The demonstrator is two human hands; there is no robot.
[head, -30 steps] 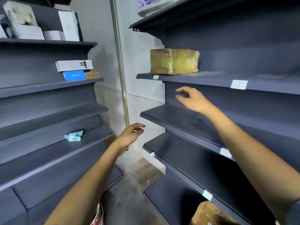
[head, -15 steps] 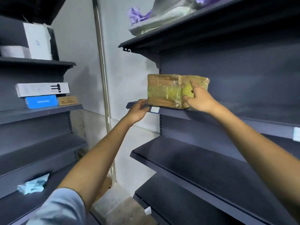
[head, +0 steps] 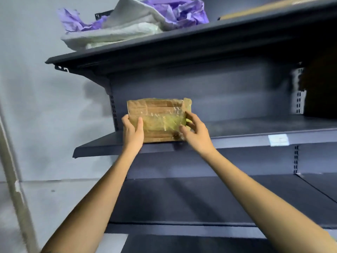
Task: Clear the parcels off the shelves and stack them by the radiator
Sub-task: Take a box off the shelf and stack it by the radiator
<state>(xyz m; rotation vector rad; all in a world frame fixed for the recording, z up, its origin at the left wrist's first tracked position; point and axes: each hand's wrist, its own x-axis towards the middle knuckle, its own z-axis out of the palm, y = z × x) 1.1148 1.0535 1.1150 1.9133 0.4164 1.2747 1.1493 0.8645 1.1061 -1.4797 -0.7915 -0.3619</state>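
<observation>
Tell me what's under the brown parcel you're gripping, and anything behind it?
The brown parcel sits on the dark grey shelf, near its front edge, held by the left hand and right hand. Behind it only the shelving's back panel shows; the parcel hides the strip directly behind it.

The taped parcel [head: 158,119] is sitting on the middle shelf [head: 237,139], between both hands; crumpled wrapping [head: 131,22] is lying on the shelf above.

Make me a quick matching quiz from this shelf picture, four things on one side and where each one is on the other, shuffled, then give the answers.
Things:
1. parcel
2. purple paper
3. white label
4. left hand

Places:
A. on the top shelf
B. stuck on the middle shelf's front edge
C. gripping the parcel's left end
D. on the middle shelf, between both hands

Pairs: 1-D, 2-A, 3-B, 4-C
</observation>
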